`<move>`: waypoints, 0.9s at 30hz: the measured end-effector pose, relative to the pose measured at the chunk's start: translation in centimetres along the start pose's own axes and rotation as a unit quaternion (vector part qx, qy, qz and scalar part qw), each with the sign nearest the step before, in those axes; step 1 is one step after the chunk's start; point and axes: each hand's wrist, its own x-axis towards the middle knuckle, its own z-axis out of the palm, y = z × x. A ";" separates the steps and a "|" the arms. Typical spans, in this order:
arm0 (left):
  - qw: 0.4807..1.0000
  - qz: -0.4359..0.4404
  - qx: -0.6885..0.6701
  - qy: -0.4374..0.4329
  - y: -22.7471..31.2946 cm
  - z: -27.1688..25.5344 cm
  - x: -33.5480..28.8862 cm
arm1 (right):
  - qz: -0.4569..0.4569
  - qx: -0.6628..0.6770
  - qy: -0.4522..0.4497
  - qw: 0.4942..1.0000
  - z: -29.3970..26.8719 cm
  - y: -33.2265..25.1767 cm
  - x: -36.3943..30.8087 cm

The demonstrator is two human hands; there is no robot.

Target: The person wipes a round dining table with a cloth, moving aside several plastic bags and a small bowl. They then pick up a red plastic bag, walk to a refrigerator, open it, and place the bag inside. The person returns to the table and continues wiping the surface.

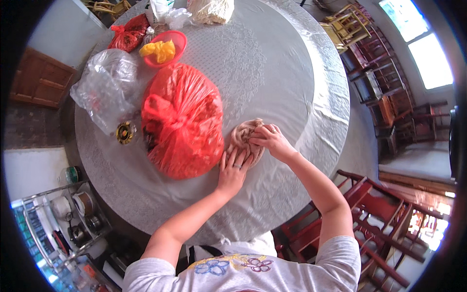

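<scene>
A crumpled beige-brown cloth (243, 137) lies bunched on the round table, just right of a large knotted red plastic bag (187, 129). My left hand (234, 171) rests on the near side of the cloth, fingers spread and stretched over it; a ring shows on one finger. With bent fingers, my right hand (273, 141) grips the cloth's right side, its fingertips partly hidden in the folds. Dark and reddish contents show faintly through the bag, which stands close to my left hand.
A silvery patterned cover lies over the table (277, 63). On its left are a clear plastic bag (109, 82), a red bowl (179, 44) with a yellow bag (158, 50), a small red bag (130, 33) and a round black-gold object (125, 132). Wooden chairs (374, 204) stand at the right.
</scene>
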 end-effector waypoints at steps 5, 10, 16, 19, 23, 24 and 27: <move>0.992 -0.102 0.077 -0.007 -0.3 0.1 9.5 | -0.117 -0.026 0.026 0.992 -2.6 10.2 8.6; 0.977 -0.152 0.129 0.075 -5.9 0.7 26.7 | -0.050 -0.094 0.135 0.985 -5.6 23.6 18.6; 0.987 -0.104 0.067 0.102 -12.7 0.9 43.4 | 0.155 -0.216 0.219 0.939 -7.9 34.5 21.7; 0.991 -0.065 0.018 0.114 -11.1 2.4 44.9 | 0.142 -0.108 0.204 0.963 -8.8 36.1 19.2; 0.995 0.023 -0.042 0.087 -5.4 3.1 34.4 | 0.070 -0.011 0.158 0.985 -7.4 30.5 9.8; 0.998 0.033 -0.010 0.044 -3.4 2.3 30.5 | 0.011 0.013 0.139 0.990 -7.6 27.5 7.0; 0.992 0.030 -0.074 -0.098 2.0 2.0 19.4 | -0.017 0.081 0.066 0.994 -4.7 21.0 -2.1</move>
